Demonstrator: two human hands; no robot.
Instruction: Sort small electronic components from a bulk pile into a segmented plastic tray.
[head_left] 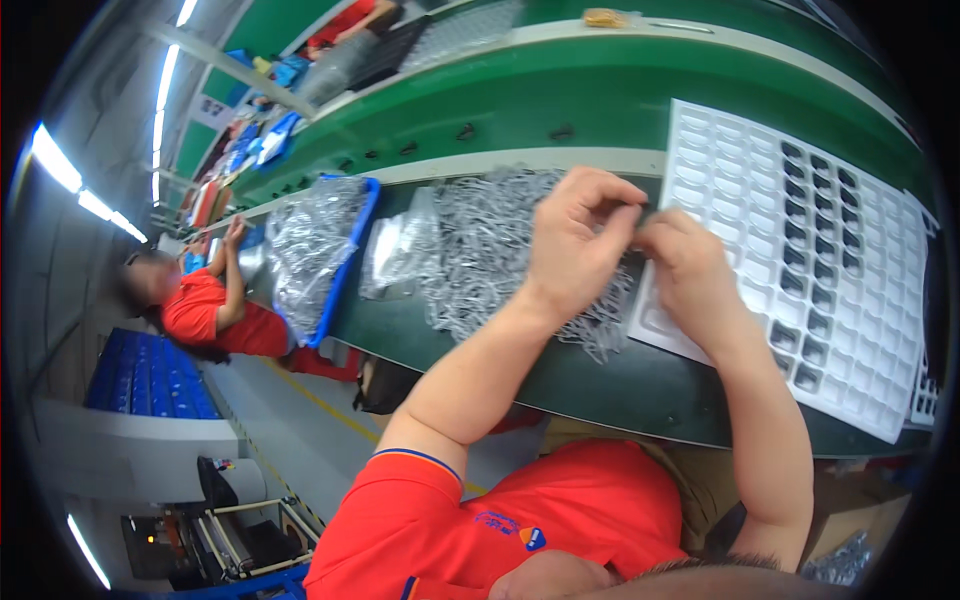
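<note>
My left hand [580, 240] and my right hand [690, 270] meet above the bench, fingertips pinched close together. Whatever sits between them is too small and covered to make out; a dark bit shows at the fingertips. Under and beside my left hand spreads a heap of small grey plastic pieces [480, 240], thin and tangled. My right hand is over the near left edge of a white compartment tray [740, 180]. Small black pieces [795, 220] fill parts of several columns in that tray, while many other pockets are bare.
Left of the heap lie clear plastic bags [400, 245], then a blue bin [350, 250] full of bagged parts. A green ledge [600, 95] runs behind the bench [600, 390]. A co-worker in red [225, 305] works farther left.
</note>
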